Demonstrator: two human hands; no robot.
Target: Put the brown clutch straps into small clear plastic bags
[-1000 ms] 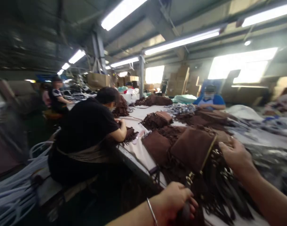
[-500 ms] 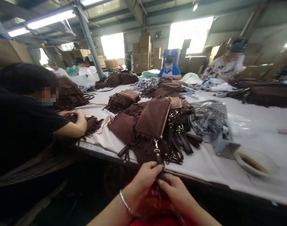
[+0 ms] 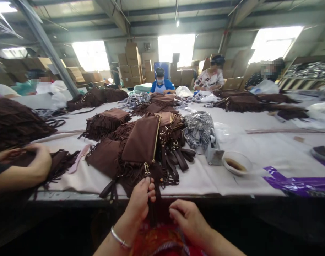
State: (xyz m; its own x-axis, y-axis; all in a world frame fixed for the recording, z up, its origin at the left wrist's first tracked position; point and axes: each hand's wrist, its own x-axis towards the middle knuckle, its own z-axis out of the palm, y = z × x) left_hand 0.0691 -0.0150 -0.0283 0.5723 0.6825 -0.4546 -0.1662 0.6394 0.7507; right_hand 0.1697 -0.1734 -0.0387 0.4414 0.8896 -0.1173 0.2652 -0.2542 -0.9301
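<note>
My left hand (image 3: 140,200), with a silver bangle on the wrist, pinches a dark brown strap (image 3: 155,199) just below the brass clasp (image 3: 146,168) of a brown suede fringed bag (image 3: 141,140) lying on the table edge. My right hand (image 3: 187,220) is curled below the table edge, beside the lower part of the same strap, which hangs down between both hands. What the right fingers hold is not clear. The bag lies on a heap of similar fringed bags and loose brown straps (image 3: 175,156).
A white-covered table (image 3: 258,149) carries more brown fringed bags (image 3: 103,121), a small white bowl (image 3: 237,163), a grey patterned bundle (image 3: 198,128) and purple plastic (image 3: 292,181). A co-worker's arm (image 3: 21,170) rests at the left. Several people sit at the far side; cardboard boxes stand behind.
My view has swung right and settled on the table. My left hand has risen along the strap to just under the clasp; my right hand has dropped slightly away.
</note>
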